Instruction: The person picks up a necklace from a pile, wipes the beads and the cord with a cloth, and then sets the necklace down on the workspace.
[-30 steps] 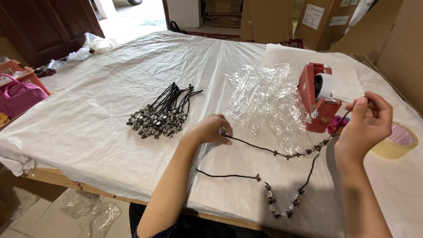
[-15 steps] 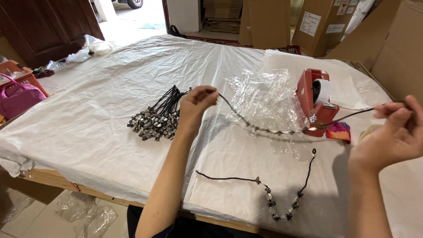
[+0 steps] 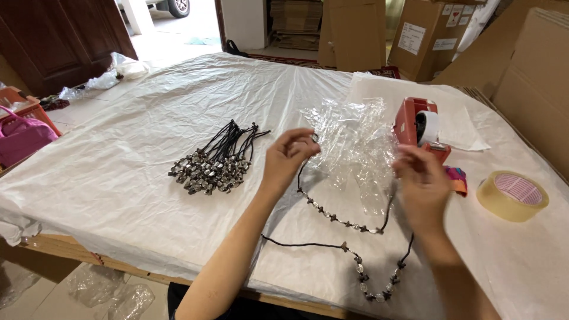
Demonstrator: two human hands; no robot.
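Observation:
My left hand (image 3: 288,155) is raised above the table and pinches one end of a black beaded necklace (image 3: 332,212). My right hand (image 3: 419,182), blurred with motion, grips the same cord near its other end. The necklace hangs in a loop between both hands. A second beaded necklace (image 3: 367,278) lies on the white sheet near the front edge. Behind my hands lies a heap of clear plastic bags (image 3: 351,142).
A bundle of several black beaded necklaces (image 3: 214,163) lies to the left. A red tape dispenser (image 3: 418,127) and a roll of tan tape (image 3: 512,195) sit at the right. Cardboard boxes (image 3: 533,71) stand behind the table. A pink bag (image 3: 22,140) is at far left.
My hands, spread wide half a second ago with the necklace stretched taut, have come together, so the cord now sags in a loop. The right hand moved left and down.

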